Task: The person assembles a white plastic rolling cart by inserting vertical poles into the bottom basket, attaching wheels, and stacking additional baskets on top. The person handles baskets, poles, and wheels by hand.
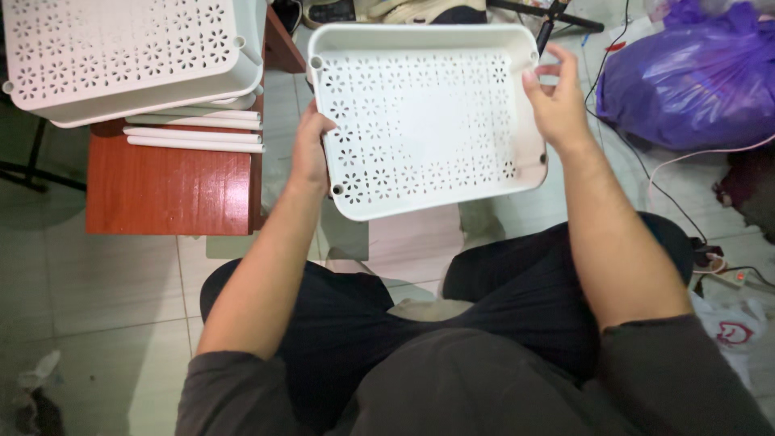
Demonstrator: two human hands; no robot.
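The person is sitting over a tiled floor (121, 282) and holding a white perforated tray (424, 113) up in the air between both hands, above the knees. The tray is turned so its flat, flower-patterned bottom is facing the camera, with a small round socket showing at each corner.

The left hand (311, 149) is gripping the tray's left edge near the lower corner: the thumb side is lying against the rim and the fingers are curling around behind it, out of sight. The right hand (557, 101) is resting against the tray's right edge near the upper corner. Its palm is pressing on the rim, while the fingers are only loosely bent, the tips lifting a little clear of the plastic rather than closing tightly.

To the left, a red-brown wooden table (169, 190) is carrying a stack of similar white trays (129, 56), which is overhanging the table's far edge, and several white tubes (194, 133) are lying side by side just beneath the stack. At the upper right, well apart from the hands, a purple plastic bag (686, 77) is sitting on the floor, with thin cables (646, 173) trailing beside it.
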